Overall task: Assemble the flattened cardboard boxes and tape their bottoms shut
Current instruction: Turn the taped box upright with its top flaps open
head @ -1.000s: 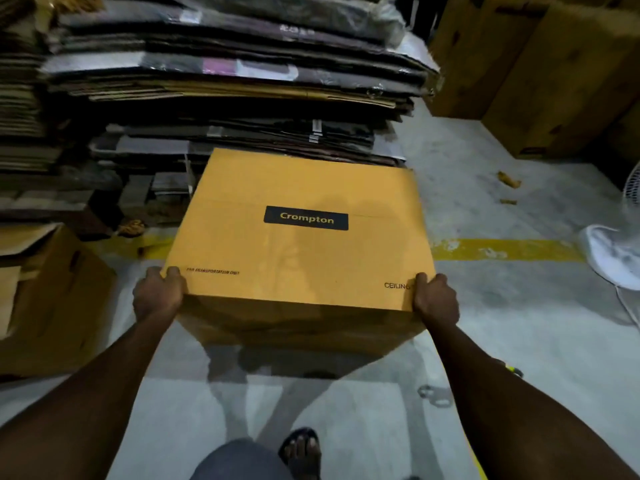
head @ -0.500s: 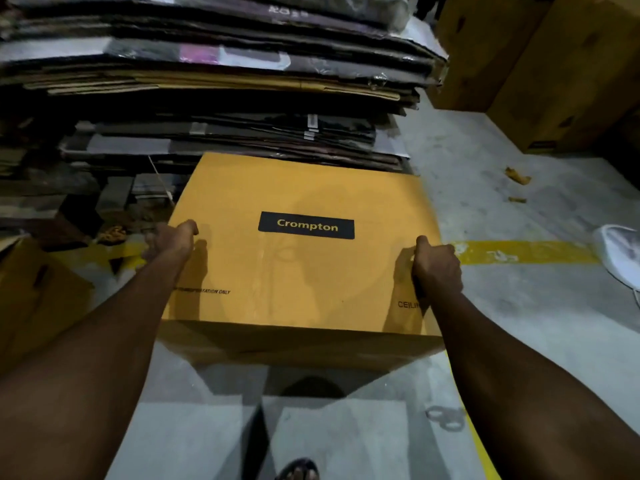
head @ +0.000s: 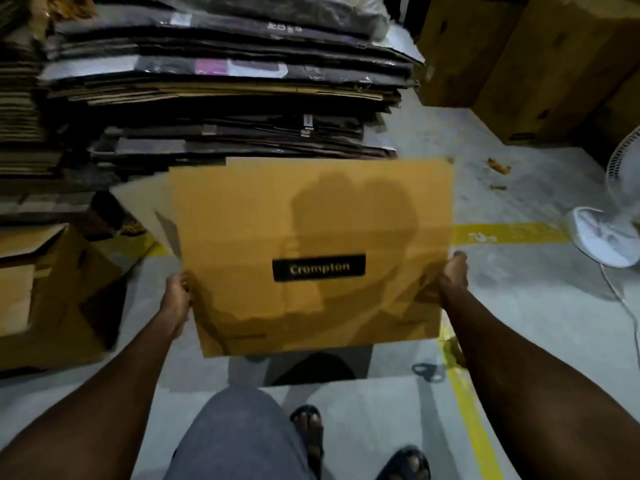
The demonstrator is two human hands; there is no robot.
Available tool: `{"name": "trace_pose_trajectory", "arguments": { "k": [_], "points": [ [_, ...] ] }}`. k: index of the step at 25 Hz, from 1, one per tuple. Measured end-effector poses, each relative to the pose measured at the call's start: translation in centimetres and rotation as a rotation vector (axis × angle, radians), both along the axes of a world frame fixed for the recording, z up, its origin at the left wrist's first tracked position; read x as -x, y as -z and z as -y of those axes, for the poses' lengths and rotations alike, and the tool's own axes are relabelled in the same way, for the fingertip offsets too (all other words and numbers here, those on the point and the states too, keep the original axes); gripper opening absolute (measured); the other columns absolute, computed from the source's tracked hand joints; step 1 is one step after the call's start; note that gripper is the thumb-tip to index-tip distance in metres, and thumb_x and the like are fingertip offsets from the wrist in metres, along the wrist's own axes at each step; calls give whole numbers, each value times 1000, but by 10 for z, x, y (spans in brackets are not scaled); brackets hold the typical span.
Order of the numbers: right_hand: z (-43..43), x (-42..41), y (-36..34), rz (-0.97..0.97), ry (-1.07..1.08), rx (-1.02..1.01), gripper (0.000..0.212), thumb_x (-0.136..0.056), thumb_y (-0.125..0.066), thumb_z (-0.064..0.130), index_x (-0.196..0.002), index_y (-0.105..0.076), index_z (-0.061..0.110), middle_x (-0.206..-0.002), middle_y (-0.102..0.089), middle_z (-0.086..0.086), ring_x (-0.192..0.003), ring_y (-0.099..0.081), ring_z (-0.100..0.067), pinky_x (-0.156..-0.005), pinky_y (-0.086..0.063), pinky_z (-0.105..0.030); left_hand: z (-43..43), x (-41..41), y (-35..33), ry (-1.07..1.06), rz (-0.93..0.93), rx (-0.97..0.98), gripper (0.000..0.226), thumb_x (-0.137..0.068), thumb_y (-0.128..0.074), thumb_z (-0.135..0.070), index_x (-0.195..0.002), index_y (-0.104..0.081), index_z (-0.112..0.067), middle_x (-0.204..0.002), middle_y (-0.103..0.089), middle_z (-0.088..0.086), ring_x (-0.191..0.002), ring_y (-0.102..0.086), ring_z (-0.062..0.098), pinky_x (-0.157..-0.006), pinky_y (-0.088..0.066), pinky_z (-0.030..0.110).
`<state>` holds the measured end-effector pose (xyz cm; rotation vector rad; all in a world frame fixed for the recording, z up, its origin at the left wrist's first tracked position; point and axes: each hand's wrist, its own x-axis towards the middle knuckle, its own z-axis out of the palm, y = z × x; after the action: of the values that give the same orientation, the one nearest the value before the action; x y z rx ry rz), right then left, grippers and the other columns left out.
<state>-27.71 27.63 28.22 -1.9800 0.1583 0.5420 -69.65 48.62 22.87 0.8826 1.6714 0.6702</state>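
A yellow-brown cardboard box [head: 311, 220] with a black "Crompton" label fills the middle of the head view, held off the floor and tilted so its labelled face looks up at me. My left hand [head: 176, 299] grips its left edge and my right hand [head: 452, 278] grips its right edge. A loose flap sticks out at the box's upper left, blurred by motion. A tall stack of flattened cardboard boxes [head: 225, 84] stands just behind it.
An open brown box [head: 52, 292] sits on the floor at left. Large brown cartons [head: 540, 64] stand at the back right. A white pedestal fan [head: 609, 233] with its cable is at right. Yellow floor lines [head: 502, 232] cross the grey concrete; my knee and sandalled feet are below.
The box has tipped toward me and turned, its label now lower in view and a flap swinging out at the left. Both hands slid down to the side edges.
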Motion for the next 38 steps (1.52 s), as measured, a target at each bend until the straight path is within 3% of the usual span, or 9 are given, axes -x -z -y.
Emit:
{"name": "trace_pose_trajectory", "arguments": {
  "k": [4,5,6,8,14,20,24,30,38],
  "points": [
    [57,-13,30,-145,189,-189,59,-83,-31,60,-113,-61,19,-120,-59,-8,-110,-54,-28,-102,-43,-48,38,13,-14,-161,70,42,43,-92,-31,-54,-80,-50,-18,-88,-56,17,-82,-50,26,-75,-43,37],
    [66,-10,34,-162,218,-210,51,-77,-36,61,-98,-62,23,-114,-61,-8,-105,-56,-29,-97,-46,-45,43,19,-11,-177,110,54,46,-92,-31,-56,-88,-57,-18,-127,-35,19,-86,-53,26,-79,-48,40],
    [73,-2,31,-179,255,-260,41,-75,-40,60,-85,-59,25,-102,-62,-7,-99,-57,-28,-88,-48,-41,49,23,-9,-206,128,45,50,-92,-32,-55,-106,-62,-18,-104,-54,-6,-94,-56,28,-86,-49,45],
    [85,11,29,-199,273,-331,32,-75,-41,55,-70,-49,25,-77,-54,-4,-78,-52,-24,-67,-42,-32,50,27,-1,-203,127,33,45,-97,-35,-42,-126,-57,-16,-118,-61,7,-99,-57,30,-89,-48,46],
    [77,25,6,-173,321,-487,40,-98,-28,39,-103,-61,18,-82,-53,-1,-88,-47,-23,-83,-46,-47,25,25,-22,75,165,44,32,-100,-29,-13,-95,-61,-19,-81,-57,4,-69,-48,18,-67,-43,32],
    [99,50,39,-291,390,-405,30,-100,-37,32,-72,-44,22,-72,-44,1,-65,-42,-13,-52,-36,-25,43,72,-6,448,-241,141,29,-98,-46,-3,-125,-51,-10,-120,-57,10,-114,-54,32,-89,-43,47],
    [112,54,39,-177,349,-220,20,-85,-53,12,-65,-53,17,-54,-60,1,-64,-55,-25,-52,-38,-22,52,88,-21,273,-141,74,27,-96,-48,-2,-122,-52,6,-109,-55,14,-94,-56,25,-87,-44,43],
    [101,66,-9,254,-19,73,20,-82,-51,25,-81,-70,19,-81,-74,-6,-90,-67,-33,-78,-54,-40,50,75,-78,197,-185,-165,31,-95,-56,-15,-126,-59,-11,-111,-61,13,-93,-55,26,-66,-48,32],
    [-7,127,-9,762,-959,468,54,-92,-57,30,-143,-45,16,-150,-44,-9,-135,-42,-30,-104,-41,-43,37,39,-75,456,-572,-232,59,-88,-60,-30,-140,-40,-11,-130,-55,20,-116,-53,40,-95,-47,45]
  ]
}}
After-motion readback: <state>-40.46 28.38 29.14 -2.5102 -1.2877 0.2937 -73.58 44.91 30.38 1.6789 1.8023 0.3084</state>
